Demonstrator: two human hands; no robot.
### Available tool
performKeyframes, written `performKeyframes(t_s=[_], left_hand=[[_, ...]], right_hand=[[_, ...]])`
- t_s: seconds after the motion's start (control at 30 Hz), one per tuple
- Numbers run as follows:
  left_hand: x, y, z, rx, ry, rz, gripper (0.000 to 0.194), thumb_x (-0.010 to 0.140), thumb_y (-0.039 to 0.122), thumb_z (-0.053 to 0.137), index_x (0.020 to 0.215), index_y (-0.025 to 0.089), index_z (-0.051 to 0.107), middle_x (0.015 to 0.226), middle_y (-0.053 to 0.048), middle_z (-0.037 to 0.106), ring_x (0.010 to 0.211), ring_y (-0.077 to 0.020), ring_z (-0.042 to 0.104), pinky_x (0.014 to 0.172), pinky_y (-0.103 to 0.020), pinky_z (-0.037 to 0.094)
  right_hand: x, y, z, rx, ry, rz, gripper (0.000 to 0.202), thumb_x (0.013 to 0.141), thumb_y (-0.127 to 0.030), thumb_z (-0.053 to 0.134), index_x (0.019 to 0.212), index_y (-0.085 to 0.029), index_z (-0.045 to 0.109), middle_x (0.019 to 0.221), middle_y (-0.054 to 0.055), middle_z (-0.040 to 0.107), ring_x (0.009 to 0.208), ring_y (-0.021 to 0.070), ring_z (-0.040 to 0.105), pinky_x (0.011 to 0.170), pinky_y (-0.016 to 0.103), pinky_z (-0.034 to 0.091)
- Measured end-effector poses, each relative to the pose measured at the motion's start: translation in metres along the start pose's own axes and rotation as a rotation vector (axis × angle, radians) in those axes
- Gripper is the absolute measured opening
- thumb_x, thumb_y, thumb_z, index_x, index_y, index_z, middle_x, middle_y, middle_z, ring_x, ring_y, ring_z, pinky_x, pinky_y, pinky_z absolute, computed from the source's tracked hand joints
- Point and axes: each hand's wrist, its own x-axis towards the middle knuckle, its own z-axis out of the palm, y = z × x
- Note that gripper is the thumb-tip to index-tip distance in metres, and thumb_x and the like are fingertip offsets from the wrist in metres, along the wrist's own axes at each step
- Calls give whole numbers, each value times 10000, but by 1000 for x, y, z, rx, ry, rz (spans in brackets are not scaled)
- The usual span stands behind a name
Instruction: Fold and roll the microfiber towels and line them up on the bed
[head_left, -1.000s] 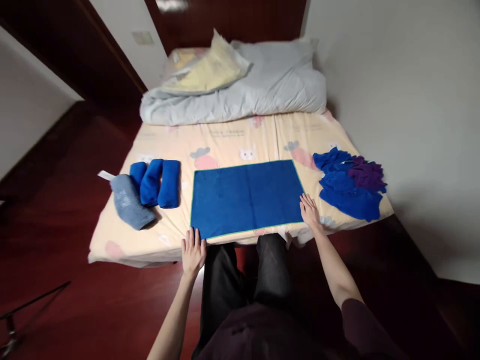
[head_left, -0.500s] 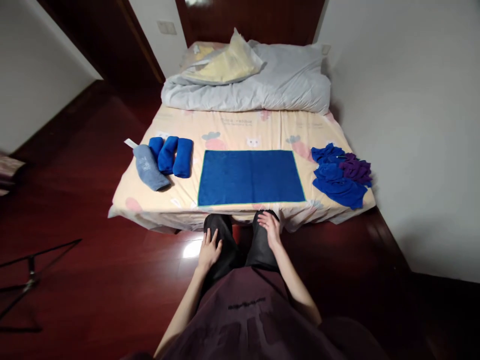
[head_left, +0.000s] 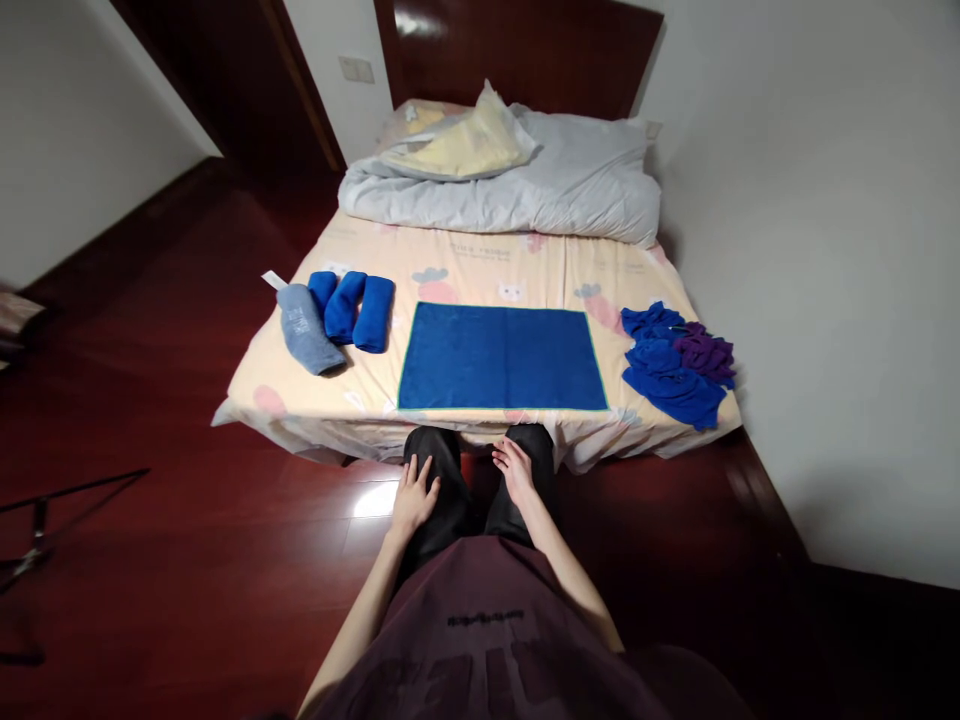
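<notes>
My left hand [head_left: 415,496] rests on my left thigh with its fingers spread, holding nothing. Over my right thigh is my right hand [head_left: 515,470], its fingers loosely extended and nothing in them. A blue towel with a green edge [head_left: 504,358] lies flat on the bed just beyond my knees. To its left sit several rolled or folded towels: blue ones [head_left: 373,314] and a grey-blue one [head_left: 306,330] with a white tag. On the right side of the bed, crumpled blue cloths [head_left: 671,385] lie in a heap with a purple cloth [head_left: 705,352].
A rolled grey quilt [head_left: 592,180] and a pale yellow pillow [head_left: 476,140] lie at the headboard [head_left: 517,50]. A black metal stand [head_left: 37,530] is on the floor at left. A wall [head_left: 817,280] borders the right side.
My right hand has moved a little to the left over the thigh. The camera view has shifted slightly. The towels and cloths lie as before.
</notes>
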Motion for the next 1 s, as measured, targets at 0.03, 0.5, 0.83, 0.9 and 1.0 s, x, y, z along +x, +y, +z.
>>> performKeyframes(t_s=[0.03,0.5,0.83,0.9,1.0], left_hand=[[0,0,0,0,4,-4,623,1035,418,423,1609,177,415,1732,-160,218,1600,-347,219,1265,-496,291],[0,-1,0,-27,21,22,609,1027,417,432,1591,187,443,1720,-151,260,1582,-329,282,1249,-492,335],[3,18,0,-36,12,83,601,1030,431,431,1579,189,456,1721,-146,262,1576,-322,294,1255,-498,332],[4,22,1,-28,12,100,600,1026,423,436,1575,183,461,1716,-152,270,1573,-332,298,1252,-510,343],[11,33,-4,-10,21,173,544,1013,368,443,1493,139,554,1677,-176,342,1556,-335,335,1267,-497,338]], right_hand=[[6,-2,4,44,11,1,357,769,-349,834,1067,-168,754,1006,81,805,788,148,730,762,264,558],[62,-16,36,243,99,68,160,798,-221,767,941,-208,697,1137,75,792,890,160,746,791,272,588],[78,-13,44,288,113,60,205,824,-265,783,978,-237,650,1093,47,798,868,146,752,765,253,586],[82,-10,46,245,173,52,206,829,-299,787,972,-217,662,1063,59,802,829,144,750,743,244,583],[87,-8,48,213,277,57,210,820,-305,798,947,-190,676,981,72,808,739,140,735,679,230,575]])
